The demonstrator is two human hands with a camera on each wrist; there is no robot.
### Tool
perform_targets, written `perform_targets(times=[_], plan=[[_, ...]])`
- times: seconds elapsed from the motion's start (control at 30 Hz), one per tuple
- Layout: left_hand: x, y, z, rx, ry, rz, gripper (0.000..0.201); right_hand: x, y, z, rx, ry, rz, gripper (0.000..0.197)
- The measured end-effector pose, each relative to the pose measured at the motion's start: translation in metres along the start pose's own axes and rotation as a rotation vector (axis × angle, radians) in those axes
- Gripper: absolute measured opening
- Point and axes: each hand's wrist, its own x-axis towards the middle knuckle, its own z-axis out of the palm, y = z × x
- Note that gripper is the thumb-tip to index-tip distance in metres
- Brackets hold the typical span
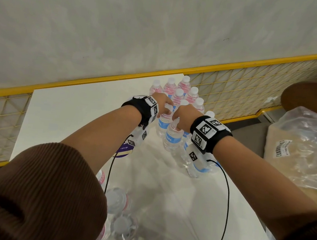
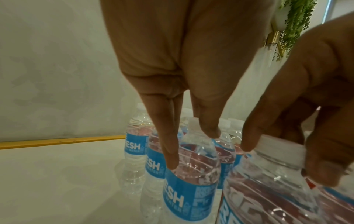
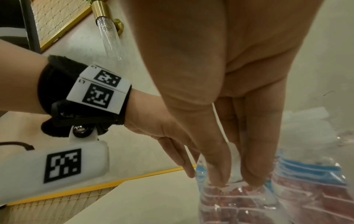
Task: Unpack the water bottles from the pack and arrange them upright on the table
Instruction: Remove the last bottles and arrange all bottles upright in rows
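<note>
The right hand (image 1: 183, 116) pinched an upright water bottle's (image 1: 172, 135) cap on the white table (image 1: 61, 110) while the left hand (image 1: 162, 102) hovered relaxed, fingers straight, over a neighbouring bottle (image 1: 162, 123).

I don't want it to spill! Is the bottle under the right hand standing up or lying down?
Standing up. The bottle has its cap on top, where the right hand grips it, and its base is on the table.

Right hand (image 3: 229, 106) comes down from the top, fingertips (image 3: 216, 180) pinched round the white cap (image 3: 234, 174) of a clear water bottle (image 3: 239, 201) standing on the pale desk (image 3: 153, 201). Left hand (image 3: 172, 144) is just beside it, fingers pointing down, with a black wrist strap (image 3: 57, 91) carrying square-code tags. Crinkly plastic wrap (image 3: 316, 144) sits on the right.
</note>
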Motion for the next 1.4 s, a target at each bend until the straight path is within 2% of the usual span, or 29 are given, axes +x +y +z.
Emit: perform_targets(times=[0.23, 0.43, 0.53, 0.63, 0.7, 0.77, 0.83, 0.93, 1.07, 1.17, 1.3, 1.4], plan=[[-0.005, -0.004, 0.003, 0.016, 0.001, -0.026, 0.055, -0.004, 0.005, 0.004, 0.059, 0.0, 0.04, 0.053], [-0.004, -0.007, 0.018, 0.107, 0.051, -0.037, 0.043, -0.007, 0.006, 0.005, 0.111, 0.026, 0.058, 0.05], [0.004, -0.021, 0.021, -0.067, 0.088, -0.12, 0.033, -0.007, 0.008, 0.006, 0.105, 0.029, 0.049, 0.048], [0.012, -0.044, 0.02, -0.312, 0.23, -0.252, 0.012, -0.006, 0.009, 0.008, 0.106, 0.036, 0.044, 0.045], [0.018, -0.058, 0.017, -0.44, 0.34, -0.313, 0.015, -0.006, 0.01, 0.01, 0.122, 0.034, 0.046, 0.044], [0.024, -0.065, 0.014, -0.496, 0.383, -0.339, 0.035, -0.005, 0.012, 0.012, 0.13, 0.032, 0.055, 0.045], [0.031, -0.066, 0.011, -0.534, 0.347, -0.34, 0.052, -0.003, 0.014, 0.015, 0.147, 0.036, 0.062, 0.044], [0.041, -0.067, 0.007, -0.501, 0.316, -0.308, 0.066, 0.0, 0.016, 0.02, 0.18, 0.055, 0.062, 0.037], [0.054, -0.071, 0.009, -0.504, 0.323, -0.201, 0.074, 0.003, 0.017, 0.023, 0.192, 0.06, 0.07, 0.034], [0.061, -0.07, 0.012, -0.51, 0.279, -0.11, 0.073, 0.004, 0.017, 0.025, 0.187, 0.063, 0.079, 0.035], [0.069, -0.074, 0.015, -0.53, 0.253, -0.127, 0.081, 0.001, 0.014, 0.021, 0.173, 0.061, 0.062, 0.017], [0.076, -0.085, 0.018, -0.517, 0.205, -0.13, 0.09, -0.002, 0.011, 0.017, 0.152, 0.067, 0.042, 0.016]])
